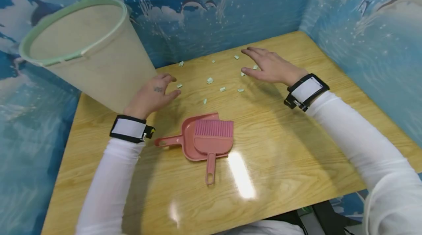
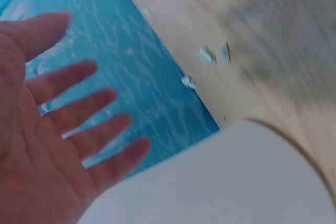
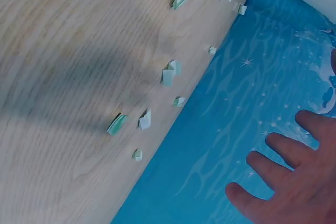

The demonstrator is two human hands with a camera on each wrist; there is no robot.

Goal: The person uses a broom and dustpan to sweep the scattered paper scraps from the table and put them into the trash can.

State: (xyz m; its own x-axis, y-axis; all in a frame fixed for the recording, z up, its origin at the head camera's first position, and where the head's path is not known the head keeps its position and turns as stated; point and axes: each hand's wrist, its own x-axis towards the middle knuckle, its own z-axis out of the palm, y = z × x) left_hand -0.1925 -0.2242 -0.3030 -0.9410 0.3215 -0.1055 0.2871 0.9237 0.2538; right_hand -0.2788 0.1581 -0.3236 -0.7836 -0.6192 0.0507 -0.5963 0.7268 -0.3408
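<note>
Left hand (image 1: 150, 96) is right beside the big bucket (image 1: 112, 63), right hand (image 1: 273, 67) is over the right end of the pale green scraps (image 1: 210, 80) on the bench (image 1: 283, 154). Fingers (image 3: 268, 170) spread loose on both. Pink brush (image 1: 213, 144) lies on the pink dustpan (image 1: 188, 136), nearer the person.

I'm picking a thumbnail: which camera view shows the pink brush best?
The head view: it shows the pink brush whole, bristles and handle, lying over the pink dustpan. Neither wrist view shows any of it.
</note>
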